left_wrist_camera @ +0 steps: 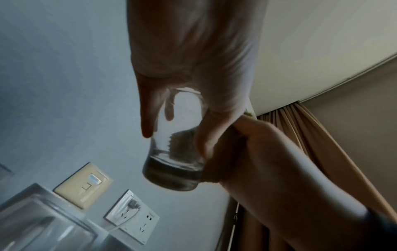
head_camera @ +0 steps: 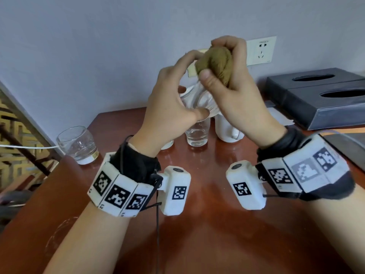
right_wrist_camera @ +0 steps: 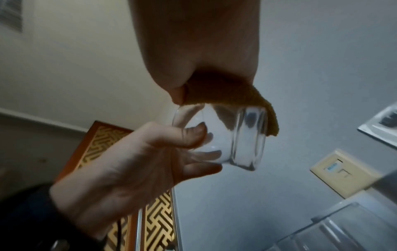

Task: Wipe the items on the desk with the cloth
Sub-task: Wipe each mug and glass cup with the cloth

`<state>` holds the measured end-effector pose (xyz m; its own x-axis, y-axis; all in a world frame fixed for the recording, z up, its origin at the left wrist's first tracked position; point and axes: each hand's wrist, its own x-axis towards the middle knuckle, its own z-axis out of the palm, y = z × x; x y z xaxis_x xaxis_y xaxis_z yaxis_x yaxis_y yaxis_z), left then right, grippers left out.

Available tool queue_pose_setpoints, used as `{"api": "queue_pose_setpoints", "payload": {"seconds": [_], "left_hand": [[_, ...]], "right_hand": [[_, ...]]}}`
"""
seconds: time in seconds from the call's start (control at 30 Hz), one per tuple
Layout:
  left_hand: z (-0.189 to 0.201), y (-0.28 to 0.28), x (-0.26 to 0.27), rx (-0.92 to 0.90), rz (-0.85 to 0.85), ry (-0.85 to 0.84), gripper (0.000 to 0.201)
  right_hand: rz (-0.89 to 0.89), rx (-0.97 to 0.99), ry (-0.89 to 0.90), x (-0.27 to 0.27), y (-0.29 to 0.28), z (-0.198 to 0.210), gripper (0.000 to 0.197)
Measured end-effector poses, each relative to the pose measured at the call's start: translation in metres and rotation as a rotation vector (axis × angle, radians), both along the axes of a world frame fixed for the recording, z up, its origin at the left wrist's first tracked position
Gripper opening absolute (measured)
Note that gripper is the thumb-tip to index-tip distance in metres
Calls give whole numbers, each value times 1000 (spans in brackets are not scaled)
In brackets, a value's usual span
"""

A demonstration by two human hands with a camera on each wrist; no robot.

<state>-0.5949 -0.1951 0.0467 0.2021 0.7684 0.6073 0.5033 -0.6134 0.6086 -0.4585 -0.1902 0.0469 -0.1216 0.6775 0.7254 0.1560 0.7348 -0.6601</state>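
Two hands, one glass held above the bench.
Left hand fingers grip the glass; right hand fingers clamp the cloth (olive-brown) on it.

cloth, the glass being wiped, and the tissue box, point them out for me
cloth (head_camera: 215, 63), head view, bunched brown middle
glass (right_wrist_camera: 236, 137), right wrist view, clear side wall
tissue box (head_camera: 308, 107), head view, dark front side

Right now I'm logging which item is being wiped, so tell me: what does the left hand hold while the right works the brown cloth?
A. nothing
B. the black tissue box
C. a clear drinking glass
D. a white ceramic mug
C: the left hand grips a clear glass, while the right hand presses the brown cloth against it.
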Motion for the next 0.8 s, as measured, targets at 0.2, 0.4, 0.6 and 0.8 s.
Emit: {"api": "queue_pose_setpoints", "payload": {"seconds": [0.2, 0.4, 0.6, 0.8], "left_hand": [[10, -4, -7, 51, -27, 40, 82], [9, -4, -12, 157, -31, -77, 86], [0, 3, -3, -24, -89, -208, 94], [9, -6, 1, -80, -7, -206, 72]], "right_hand": [[-86, -318, 89, 14, 7, -1, 23], [246, -723, 390, 12, 13, -2, 41], [128, -443, 471, 15, 11, 1, 32], [141, -15, 342, 7, 0, -9, 26]]}}
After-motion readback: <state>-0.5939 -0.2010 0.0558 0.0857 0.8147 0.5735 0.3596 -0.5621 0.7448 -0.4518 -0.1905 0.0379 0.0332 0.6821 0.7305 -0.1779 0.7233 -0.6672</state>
